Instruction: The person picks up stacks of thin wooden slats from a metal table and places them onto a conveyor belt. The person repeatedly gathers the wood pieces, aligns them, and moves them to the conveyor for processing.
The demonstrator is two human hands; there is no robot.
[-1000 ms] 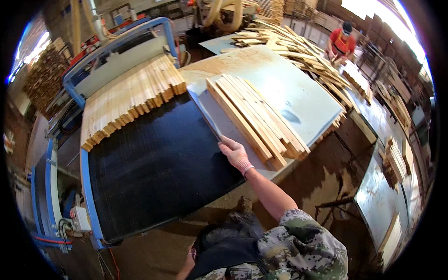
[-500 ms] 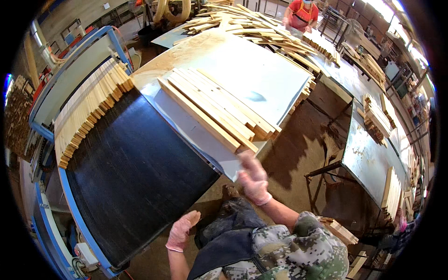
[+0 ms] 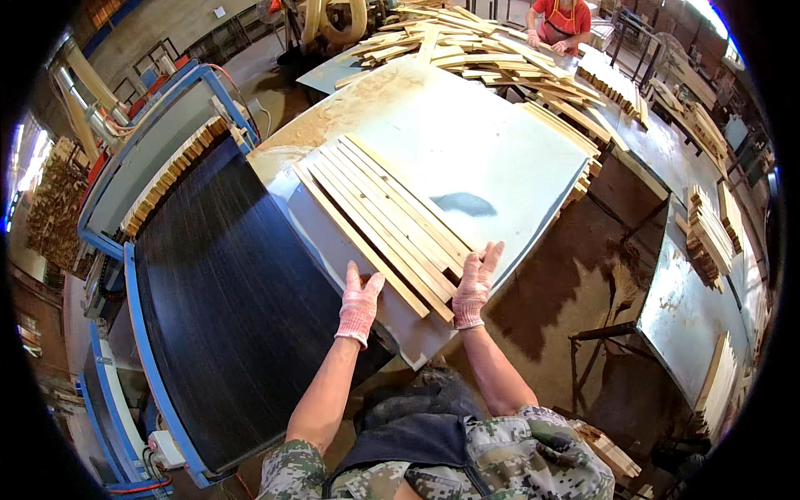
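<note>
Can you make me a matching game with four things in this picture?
1. Left hand
2. Conveyor belt
3. Co-worker's shirt
4. Right hand

A. Red
B. Gloved, by the near right corner of the row of boards
C. Black
D. Gloved, just left of the boards

Pairs: 1-D, 2-C, 3-A, 4-B

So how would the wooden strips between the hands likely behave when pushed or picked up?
The wooden strips look straight, so each is probably stiff. They show no binding and their ends are uneven, so lifted together they may slip apart. Lying flat on the smooth-looking pale surface, they would likely slide rather than roll.
</note>
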